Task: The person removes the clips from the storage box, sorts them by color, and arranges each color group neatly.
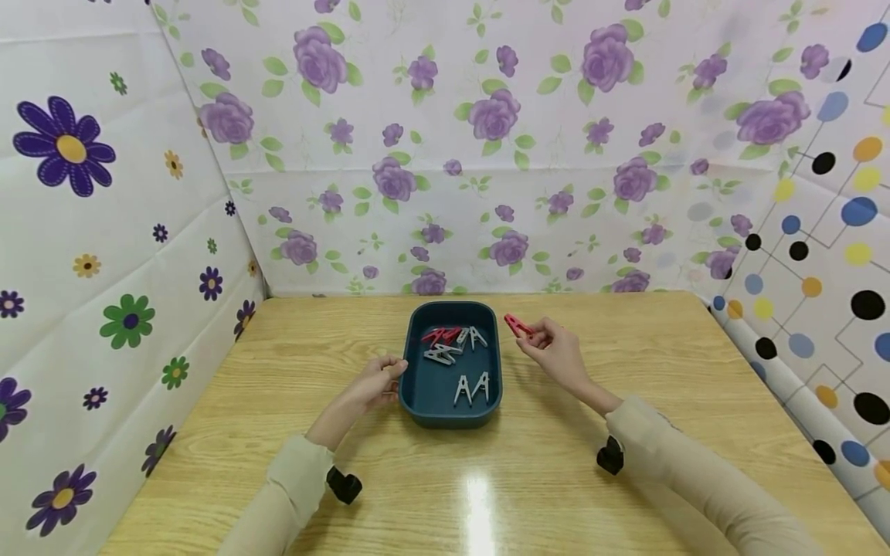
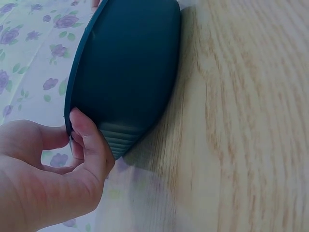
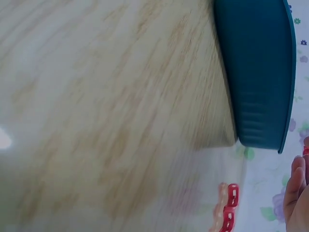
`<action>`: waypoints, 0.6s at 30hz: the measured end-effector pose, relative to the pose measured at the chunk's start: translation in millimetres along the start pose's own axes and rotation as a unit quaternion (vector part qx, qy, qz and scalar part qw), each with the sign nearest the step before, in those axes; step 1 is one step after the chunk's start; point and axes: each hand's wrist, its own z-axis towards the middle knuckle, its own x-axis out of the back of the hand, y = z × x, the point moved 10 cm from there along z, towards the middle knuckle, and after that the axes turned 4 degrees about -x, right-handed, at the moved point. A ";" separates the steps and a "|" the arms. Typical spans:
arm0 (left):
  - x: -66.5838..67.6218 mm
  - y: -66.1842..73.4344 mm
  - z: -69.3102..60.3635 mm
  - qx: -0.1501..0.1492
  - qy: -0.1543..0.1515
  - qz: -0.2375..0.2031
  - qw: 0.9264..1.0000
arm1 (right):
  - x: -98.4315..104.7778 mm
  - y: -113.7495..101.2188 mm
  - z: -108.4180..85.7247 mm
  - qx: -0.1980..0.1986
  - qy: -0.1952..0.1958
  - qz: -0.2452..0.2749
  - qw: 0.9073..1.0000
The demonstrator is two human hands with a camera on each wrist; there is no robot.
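A dark teal tray (image 1: 450, 422) holds red and grey-white clips, among them a red clip (image 1: 434, 335) and a pale clip (image 1: 463, 389). My left hand (image 1: 375, 380) grips the tray's left rim between thumb and fingers; the left wrist view shows this hand (image 2: 72, 169) at a corner of the tray (image 2: 130, 63). Right of the tray, my right hand (image 1: 556, 354) pinches a red clip (image 1: 517, 324) above the table, apart from the rim. In the right wrist view only part of that hand (image 3: 298, 198) shows, at the edge, beside the tray (image 3: 258, 72).
The wooden table (image 1: 556, 479) extends around the tray. A flowered cloth (image 1: 452, 193) hangs behind it, with patterned cloths on both sides. Low in the right wrist view lies a red shape (image 3: 229, 217) with a paler one beside it; whether it is a reflection, I cannot tell.
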 end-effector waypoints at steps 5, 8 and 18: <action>-1.5 -0.4 0.1 -0.001 -0.006 -0.003 1.000 | 8.3 9.9 -1.6 -0.010 0.003 -0.002 1.000; -1.4 0.0 -0.2 -0.002 -0.006 -0.001 1.000 | 13.3 15.1 -2.4 -0.016 0.006 -0.004 1.000; -2.1 -0.7 0.5 -0.004 -0.009 -0.003 1.000 | 29.7 36.5 -5.3 -0.041 0.026 -0.036 0.998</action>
